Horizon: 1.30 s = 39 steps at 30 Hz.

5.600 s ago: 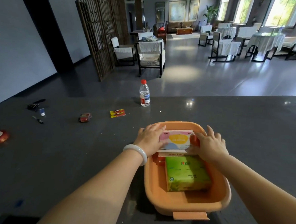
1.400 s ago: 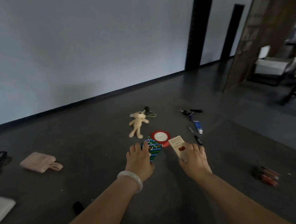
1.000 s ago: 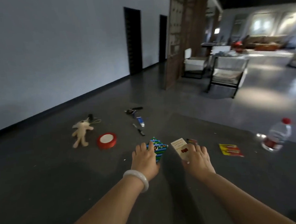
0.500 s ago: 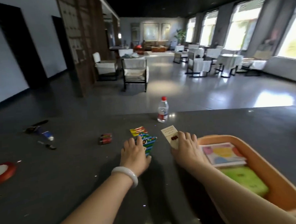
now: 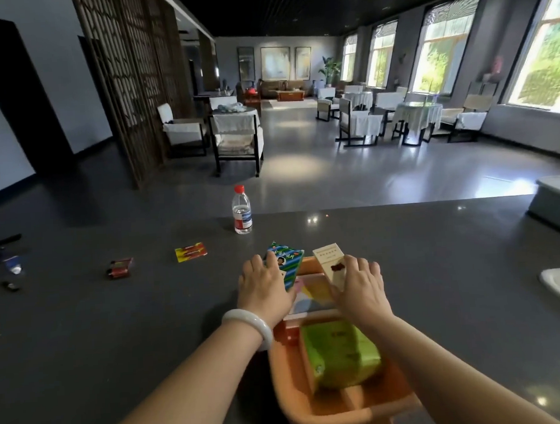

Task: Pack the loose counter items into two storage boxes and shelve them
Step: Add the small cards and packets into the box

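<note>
An orange storage box (image 5: 318, 414) stands on the dark counter (image 5: 116, 334) right in front of me. Inside lie a green tissue pack (image 5: 339, 354) and a pastel-coloured box (image 5: 312, 296). My left hand (image 5: 265, 292) holds a blue-green striped packet (image 5: 286, 263) above the box's far left rim. My right hand (image 5: 360, 288) holds a small white carton (image 5: 331, 262) with a red mark, above the box's far end. Both items tilt up away from me.
A water bottle (image 5: 241, 210) stands near the counter's far edge. A yellow-red packet (image 5: 190, 252) and a red lighter pack (image 5: 121, 267) lie to the left, with keys and small tools (image 5: 5, 258) at far left. A grey-white lidded box (image 5: 557, 203) sits at right.
The view has swung from the left end of the counter back to the orange box. Both hands carried the striped packet and the white carton rightward and now hold them over the box.
</note>
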Tool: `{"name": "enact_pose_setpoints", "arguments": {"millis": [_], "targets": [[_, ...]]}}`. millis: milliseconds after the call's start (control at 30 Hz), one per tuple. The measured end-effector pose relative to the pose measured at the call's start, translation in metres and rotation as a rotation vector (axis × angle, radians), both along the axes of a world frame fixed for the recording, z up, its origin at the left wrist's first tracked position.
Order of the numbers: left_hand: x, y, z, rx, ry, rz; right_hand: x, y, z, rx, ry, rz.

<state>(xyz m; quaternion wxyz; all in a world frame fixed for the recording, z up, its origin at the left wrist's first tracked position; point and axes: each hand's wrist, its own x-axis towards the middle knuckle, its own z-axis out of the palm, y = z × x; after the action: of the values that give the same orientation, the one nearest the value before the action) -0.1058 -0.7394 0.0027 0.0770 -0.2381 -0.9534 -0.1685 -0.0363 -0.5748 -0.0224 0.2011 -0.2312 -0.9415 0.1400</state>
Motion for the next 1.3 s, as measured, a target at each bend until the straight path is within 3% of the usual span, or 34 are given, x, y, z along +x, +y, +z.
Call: {"name": "enact_pose_setpoints", "arguments": {"millis": [333, 900, 1133, 1300], "targets": [[0.039, 0.055, -0.018, -0.06, -0.021, 0.079, 0.022, 0.041, -0.018, -0.03, -0.023, 0.081], [0.033, 0.071, -0.05, -0.209, -0.083, 0.231, 0.012, 0.043, -0.016, 0.403, -0.255, 0.289], [0.026, 0.074, -0.053, -0.238, -0.067, 0.214, 0.006, 0.046, -0.024, 0.366, -0.279, 0.242], [0.02, 0.074, -0.05, -0.283, -0.047, 0.192, 0.005, 0.056, -0.027, 0.198, -0.271, 0.264]]}}
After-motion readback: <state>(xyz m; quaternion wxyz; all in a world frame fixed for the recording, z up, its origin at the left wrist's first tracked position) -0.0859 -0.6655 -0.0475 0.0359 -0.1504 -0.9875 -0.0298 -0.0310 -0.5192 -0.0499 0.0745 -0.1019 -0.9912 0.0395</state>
